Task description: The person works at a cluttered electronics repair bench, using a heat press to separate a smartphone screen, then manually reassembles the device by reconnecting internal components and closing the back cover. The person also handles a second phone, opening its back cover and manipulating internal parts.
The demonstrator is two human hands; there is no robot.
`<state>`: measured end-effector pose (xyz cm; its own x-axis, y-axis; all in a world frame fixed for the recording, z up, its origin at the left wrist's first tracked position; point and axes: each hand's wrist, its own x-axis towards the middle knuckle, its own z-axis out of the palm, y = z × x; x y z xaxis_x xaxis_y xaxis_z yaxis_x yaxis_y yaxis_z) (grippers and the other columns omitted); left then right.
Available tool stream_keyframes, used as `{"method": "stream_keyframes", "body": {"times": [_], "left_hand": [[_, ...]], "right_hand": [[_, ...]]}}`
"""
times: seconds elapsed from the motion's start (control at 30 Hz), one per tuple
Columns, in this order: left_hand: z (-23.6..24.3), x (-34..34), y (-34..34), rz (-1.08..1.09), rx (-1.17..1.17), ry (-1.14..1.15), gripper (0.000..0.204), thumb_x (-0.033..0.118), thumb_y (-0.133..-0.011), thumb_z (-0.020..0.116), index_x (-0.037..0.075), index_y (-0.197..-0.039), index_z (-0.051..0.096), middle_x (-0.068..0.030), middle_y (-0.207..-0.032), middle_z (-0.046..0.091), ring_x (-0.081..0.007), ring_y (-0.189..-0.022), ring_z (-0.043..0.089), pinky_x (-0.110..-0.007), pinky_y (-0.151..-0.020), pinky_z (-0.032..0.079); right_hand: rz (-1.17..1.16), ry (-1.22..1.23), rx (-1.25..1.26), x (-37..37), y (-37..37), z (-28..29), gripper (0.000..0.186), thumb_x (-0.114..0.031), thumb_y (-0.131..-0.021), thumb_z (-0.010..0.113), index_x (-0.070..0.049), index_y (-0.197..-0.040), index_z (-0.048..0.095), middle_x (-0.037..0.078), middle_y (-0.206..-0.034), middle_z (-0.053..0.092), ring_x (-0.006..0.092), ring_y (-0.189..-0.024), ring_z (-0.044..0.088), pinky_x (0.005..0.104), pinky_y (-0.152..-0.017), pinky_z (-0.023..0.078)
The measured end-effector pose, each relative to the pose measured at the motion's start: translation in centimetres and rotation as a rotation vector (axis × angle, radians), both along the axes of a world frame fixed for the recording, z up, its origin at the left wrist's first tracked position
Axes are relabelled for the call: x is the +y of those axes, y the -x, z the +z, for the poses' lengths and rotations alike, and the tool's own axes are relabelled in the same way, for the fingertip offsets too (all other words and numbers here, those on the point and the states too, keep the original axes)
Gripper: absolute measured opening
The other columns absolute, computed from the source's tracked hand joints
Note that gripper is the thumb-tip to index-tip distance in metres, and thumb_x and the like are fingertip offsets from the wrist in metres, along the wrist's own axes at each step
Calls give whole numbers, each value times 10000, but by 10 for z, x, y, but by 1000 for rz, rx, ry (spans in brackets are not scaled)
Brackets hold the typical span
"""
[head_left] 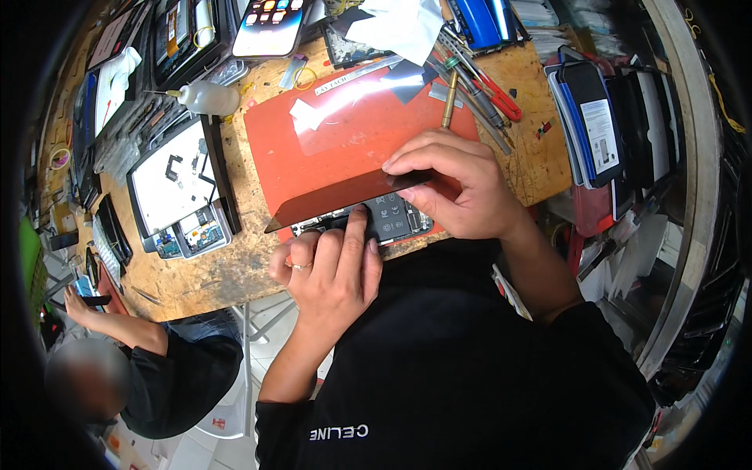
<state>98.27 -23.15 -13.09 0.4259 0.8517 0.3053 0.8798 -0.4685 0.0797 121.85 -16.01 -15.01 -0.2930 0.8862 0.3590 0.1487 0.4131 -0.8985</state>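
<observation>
Where left fingers (353, 233) rest, phone (390, 218) lies beneath.

Workbench (251, 270): brightly lit, mostly sharp
Clear sheet (345, 129): streaked with white glare near red mat's (270, 164) far edge
Person's head (86, 380): blurred, beyond workbench's near left corner
Fisheye rim: bent, black

this looks like a phone repair workshop: the scuffed wooden worktop (258, 274) carries an opened phone (389, 218) at the centre, hand tools (483, 107) at upper right of centre, and exposed circuit boards (200, 227) at left.
</observation>
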Motion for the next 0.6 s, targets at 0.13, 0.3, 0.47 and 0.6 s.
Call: {"method": "stream_keyframes", "body": {"times": [0.13,0.3,0.47,0.6], "left_hand": [[3,1,0,0,-9,37,407,304,-910,761,129,-1275,803,6,-921,629,-221,-967,565,-451,-997,328],[3,5,3,-15,5,41,375,318,-907,765,141,-1233,818,33,-897,612,-185,-941,547,-438,-983,320],[5,3,6,-28,-47,86,395,279,-895,763,121,-1255,802,-16,-928,643,-248,-969,570,-454,-1020,334],[3,2,5,-27,-50,62,405,291,-888,768,130,-1258,811,0,-924,627,-228,-953,559,-449,-999,333]], "right_hand": [[3,9,2,0,1,0,276,51,-832,812,-5,-1095,751,129,-1062,775,302,-995,753,392,-866,595],[10,5,-11,1,-1,2,293,59,-824,807,-4,-1104,749,135,-1068,772,311,-1004,752,401,-875,596],[17,-11,-14,1,-2,1,314,63,-816,804,1,-1119,748,143,-1064,768,316,-1007,752,409,-882,598],[36,-34,-24,2,-3,0,309,27,-833,813,33,-1138,760,162,-1092,777,287,-994,754,377,-860,610]]}}
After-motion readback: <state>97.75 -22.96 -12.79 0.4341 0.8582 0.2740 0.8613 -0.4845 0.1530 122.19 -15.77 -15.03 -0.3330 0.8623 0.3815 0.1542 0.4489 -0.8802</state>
